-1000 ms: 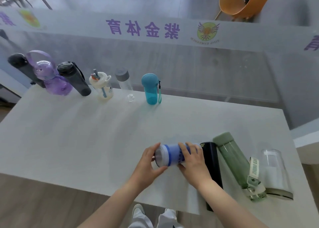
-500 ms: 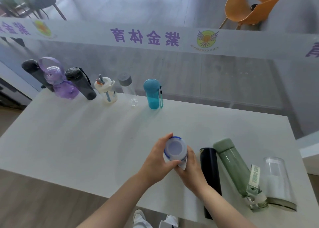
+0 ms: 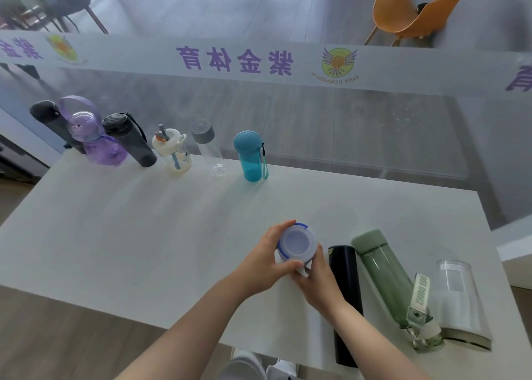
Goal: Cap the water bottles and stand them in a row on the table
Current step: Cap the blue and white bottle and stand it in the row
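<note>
I hold a blue-and-white bottle point(image 3: 297, 243) upright near the table's front edge, its lid end facing me. My left hand point(image 3: 266, 257) wraps its left side and my right hand point(image 3: 318, 279) grips it from below on the right. Three bottles lie flat to the right: a black one point(image 3: 345, 290), a green one point(image 3: 385, 276) with a strap, and a clear one point(image 3: 457, 296). Several capped bottles stand in a row along the far edge, ending in a teal bottle point(image 3: 251, 156).
The white table point(image 3: 129, 235) butts against a glass partition with purple lettering point(image 3: 234, 60). The standing row includes a clear bottle with a grey cap point(image 3: 208, 147), a cream straw bottle point(image 3: 172, 155), a dark bottle point(image 3: 129, 139) and a purple one point(image 3: 95, 137). An orange chair point(image 3: 414, 11) stands beyond the glass.
The blue-and-white bottle has gone from lying sideways between my hands to upright with its lid end toward me. Both hands stay on it.
</note>
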{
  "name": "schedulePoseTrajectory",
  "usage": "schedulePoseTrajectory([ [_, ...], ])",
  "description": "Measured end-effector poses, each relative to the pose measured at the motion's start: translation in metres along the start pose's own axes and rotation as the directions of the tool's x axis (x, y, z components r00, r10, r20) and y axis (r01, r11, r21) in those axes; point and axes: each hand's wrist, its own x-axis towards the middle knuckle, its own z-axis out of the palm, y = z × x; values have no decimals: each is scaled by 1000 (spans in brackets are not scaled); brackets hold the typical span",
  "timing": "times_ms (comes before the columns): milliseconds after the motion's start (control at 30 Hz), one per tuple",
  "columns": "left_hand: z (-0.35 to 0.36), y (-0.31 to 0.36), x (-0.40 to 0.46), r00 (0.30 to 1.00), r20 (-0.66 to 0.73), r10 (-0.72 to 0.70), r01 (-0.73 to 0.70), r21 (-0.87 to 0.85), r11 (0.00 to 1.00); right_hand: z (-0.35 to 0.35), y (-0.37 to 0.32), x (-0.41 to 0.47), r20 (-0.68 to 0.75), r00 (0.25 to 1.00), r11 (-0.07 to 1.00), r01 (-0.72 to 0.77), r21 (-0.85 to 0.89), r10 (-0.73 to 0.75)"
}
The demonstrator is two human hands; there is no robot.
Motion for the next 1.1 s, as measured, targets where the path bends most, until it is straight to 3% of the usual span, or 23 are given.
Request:
schedulePoseTrajectory([
  [167,-5,3,21,997,42,-69,73,-118,990,-3,-8,23,0,1000,999,30,-31,-30],
  [433,-25,14,83,990,62,-125,134,-173,976,-9,-22,86,-41,995,992,82,-92,-86],
  [1100,-74,23,210,989,-96,-113,100,-125,987,-14,-54,222,-98,986,990,127,-55,-132],
])
